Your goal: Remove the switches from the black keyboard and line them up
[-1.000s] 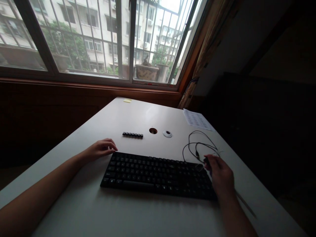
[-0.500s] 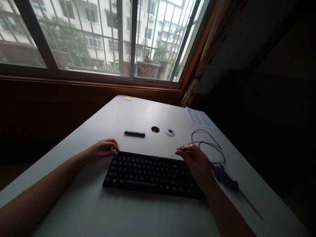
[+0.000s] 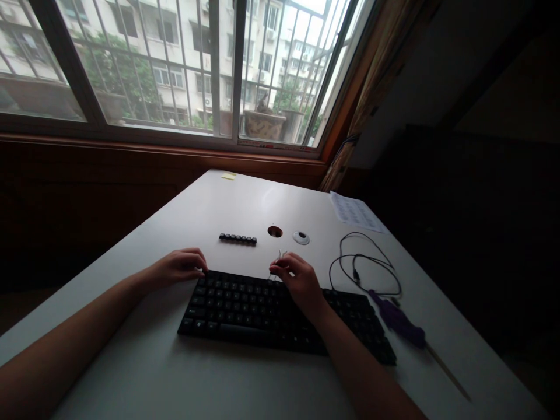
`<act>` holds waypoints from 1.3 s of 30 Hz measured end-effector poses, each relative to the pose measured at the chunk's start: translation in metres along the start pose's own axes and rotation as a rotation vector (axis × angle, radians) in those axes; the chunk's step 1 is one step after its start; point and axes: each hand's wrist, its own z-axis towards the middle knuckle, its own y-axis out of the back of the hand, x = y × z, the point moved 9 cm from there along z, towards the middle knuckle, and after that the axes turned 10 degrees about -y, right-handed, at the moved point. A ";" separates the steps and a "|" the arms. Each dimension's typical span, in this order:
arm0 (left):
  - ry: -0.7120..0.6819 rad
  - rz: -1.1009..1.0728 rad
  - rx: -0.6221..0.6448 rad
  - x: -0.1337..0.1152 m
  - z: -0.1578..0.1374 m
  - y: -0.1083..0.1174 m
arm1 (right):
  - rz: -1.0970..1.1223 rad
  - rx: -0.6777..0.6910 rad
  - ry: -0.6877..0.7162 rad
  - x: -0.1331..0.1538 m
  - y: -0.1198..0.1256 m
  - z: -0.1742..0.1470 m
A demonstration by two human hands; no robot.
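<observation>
A black keyboard (image 3: 245, 309) lies on the white table, its keys facing up. My left hand (image 3: 186, 265) rests at its far left corner, thumb and fingers closed on that corner. My right hand (image 3: 301, 283) is over the middle of the keyboard's far edge. Between its thumb and fingers is a thin wire keycap puller (image 3: 280, 255), with wire ends showing above and below the fingertips. The lower wires are at the top row of keys; whether they grip a key I cannot tell. Beyond the keyboard lies a short row of black keycaps (image 3: 238, 239).
Right of the keyboard lie a coiled black cable (image 3: 389, 256) and a purple-handled screwdriver (image 3: 405, 324). Behind are a table hole (image 3: 275, 231), its round grey cover (image 3: 301, 238), a printed sheet (image 3: 356, 211) and a yellow note (image 3: 228, 176). A barred window stands beyond the table.
My right hand has moved left along the keyboard's far edge with the keycap puller, uncovering the keyboard's right end. My left hand stays at the corner.
</observation>
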 end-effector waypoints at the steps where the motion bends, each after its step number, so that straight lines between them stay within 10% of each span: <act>1: 0.001 0.000 0.003 0.000 0.000 0.000 | -0.004 0.008 0.002 -0.002 -0.001 -0.002; 39: -0.024 -0.031 -0.014 -0.001 -0.001 -0.001 | -0.252 0.101 -0.052 -0.019 -0.018 -0.007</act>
